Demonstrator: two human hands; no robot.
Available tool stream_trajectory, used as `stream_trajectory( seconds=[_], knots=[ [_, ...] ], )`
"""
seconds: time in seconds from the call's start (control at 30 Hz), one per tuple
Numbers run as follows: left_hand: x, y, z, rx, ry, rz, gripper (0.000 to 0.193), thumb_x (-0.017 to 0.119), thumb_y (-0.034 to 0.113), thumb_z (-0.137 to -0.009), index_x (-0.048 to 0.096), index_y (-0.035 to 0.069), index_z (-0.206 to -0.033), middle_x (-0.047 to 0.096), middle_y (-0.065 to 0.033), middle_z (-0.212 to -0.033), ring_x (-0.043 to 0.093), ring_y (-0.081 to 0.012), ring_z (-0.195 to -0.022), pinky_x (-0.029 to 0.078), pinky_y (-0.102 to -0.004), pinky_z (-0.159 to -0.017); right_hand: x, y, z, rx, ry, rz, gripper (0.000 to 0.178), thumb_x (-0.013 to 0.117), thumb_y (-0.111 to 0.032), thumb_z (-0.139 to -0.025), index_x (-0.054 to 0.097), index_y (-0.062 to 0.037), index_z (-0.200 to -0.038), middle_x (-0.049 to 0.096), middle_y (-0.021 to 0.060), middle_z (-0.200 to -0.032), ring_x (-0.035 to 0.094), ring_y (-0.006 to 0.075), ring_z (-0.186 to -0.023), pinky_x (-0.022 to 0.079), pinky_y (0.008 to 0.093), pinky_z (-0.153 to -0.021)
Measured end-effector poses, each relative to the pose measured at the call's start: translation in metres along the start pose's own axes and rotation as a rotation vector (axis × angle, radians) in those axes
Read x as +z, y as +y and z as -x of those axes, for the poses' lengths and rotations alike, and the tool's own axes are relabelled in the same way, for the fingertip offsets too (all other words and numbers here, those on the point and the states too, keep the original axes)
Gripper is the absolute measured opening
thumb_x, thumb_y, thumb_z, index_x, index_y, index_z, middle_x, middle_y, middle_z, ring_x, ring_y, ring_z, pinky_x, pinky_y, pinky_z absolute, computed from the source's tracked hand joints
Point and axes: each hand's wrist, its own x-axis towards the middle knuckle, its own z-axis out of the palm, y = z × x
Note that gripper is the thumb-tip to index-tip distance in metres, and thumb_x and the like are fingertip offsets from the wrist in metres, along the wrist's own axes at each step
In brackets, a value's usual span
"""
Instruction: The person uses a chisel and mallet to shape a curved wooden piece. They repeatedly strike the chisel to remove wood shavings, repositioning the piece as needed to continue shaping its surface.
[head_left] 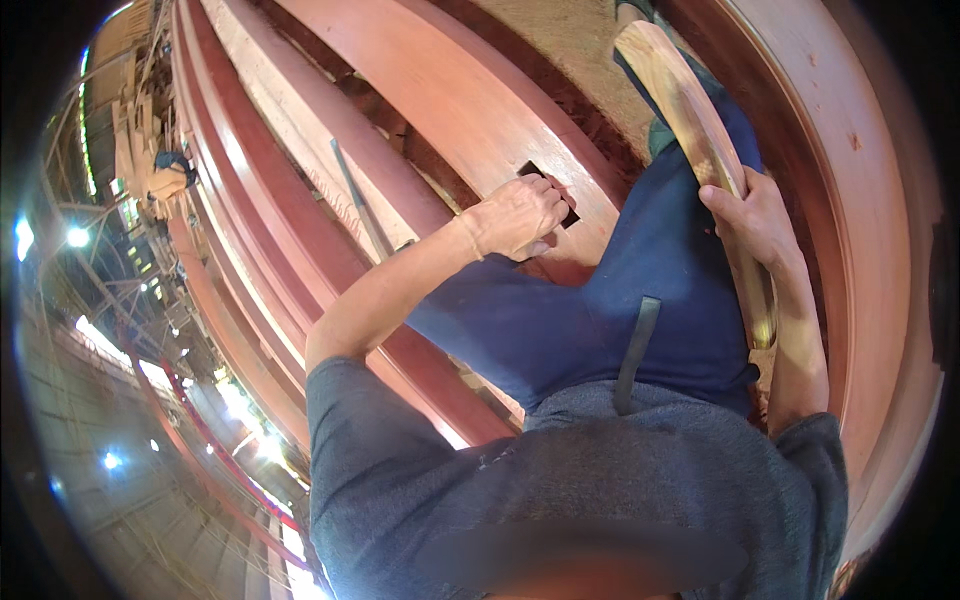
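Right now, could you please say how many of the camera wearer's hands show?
2: the left hand at the dark rectangular hole, the right hand holding the curved wooden piece.

long reddish-brown beams [245, 170] lie side by side on the left, a paler one [262, 75] among them. another broad, smooth beam [865, 180] runs along the right. farther off, bright lights [78, 237] shine near a grey roof [80, 400].

The left hand [518, 217] has curled fingers; the right hand [757, 218] grips, thumb extended.
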Motion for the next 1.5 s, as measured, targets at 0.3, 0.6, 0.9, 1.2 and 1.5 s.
stream_trajectory(
  seconds=[0.3,0.6,0.9,1.2,1.5],
  knots=[
    [0.005,-0.013,-0.045,-0.219,-0.537,-0.05,0.06,0.089,0.05,-0.058,0.079,0.007,-0.098,0.075,-0.0138,-0.107,0.07,-0.0325,-0.107,0.055,-0.0425,-0.091,0.0,-0.009,-0.001,0.012,-0.02,-0.021,0.044,0.078,-0.03,-0.084,0.065,0.0054,-0.107,0.063,0.0059,-0.077,0.062,0.0146,-0.065,0.053,0.0325,-0.061],
    [0.01,-0.018,-0.066,-0.297,-0.795,0.034,0.074,0.087,0.063,-0.061,0.08,0.009,-0.112,0.074,-0.014,-0.121,0.068,-0.031,-0.117,0.053,-0.0409,-0.097,-0.002,-0.003,-0.004,0.046,-0.054,-0.027,0.051,0.081,-0.035,-0.085,0.065,0.0057,-0.112,0.063,0.0055,-0.078,0.062,0.0141,-0.066,0.054,0.0324,-0.061],
    [0.006,-0.02,-0.06,-0.297,-0.748,0.177,0.074,0.088,0.057,-0.066,0.075,0.008,-0.12,0.073,-0.0154,-0.121,0.066,-0.0328,-0.118,0.051,-0.0422,-0.1,-0.003,-0.007,-0.007,0.067,-0.055,-0.057,0.053,0.078,-0.036,-0.087,0.066,0.0064,-0.115,0.062,0.0051,-0.079,0.062,0.0145,-0.067,0.057,0.0338,-0.063],
    [0.016,-0.023,-0.046,-0.131,-0.539,0.171,0.066,0.087,0.055,-0.069,0.073,0.007,-0.112,0.074,-0.0125,-0.114,0.069,-0.0341,-0.112,0.054,-0.0437,-0.094,-0.001,-0.012,-0.006,0.094,-0.05,-0.064,0.051,0.077,-0.034,-0.088,0.065,0.0063,-0.116,0.062,0.0054,-0.079,0.06,0.0145,-0.064,0.057,0.034,-0.064],
    [0.005,-0.002,-0.049,-0.18,-0.512,0.191,0.062,0.089,0.053,-0.063,0.077,0.006,-0.102,0.075,-0.0156,-0.105,0.071,-0.034,-0.105,0.056,-0.045,-0.089,0.001,-0.011,-0.009,0.15,-0.047,-0.043,0.045,0.076,-0.033,-0.088,0.064,0.0042,-0.11,0.061,0.0049,-0.079,0.06,0.0135,-0.063,0.054,0.0319,-0.06]
  ],
)
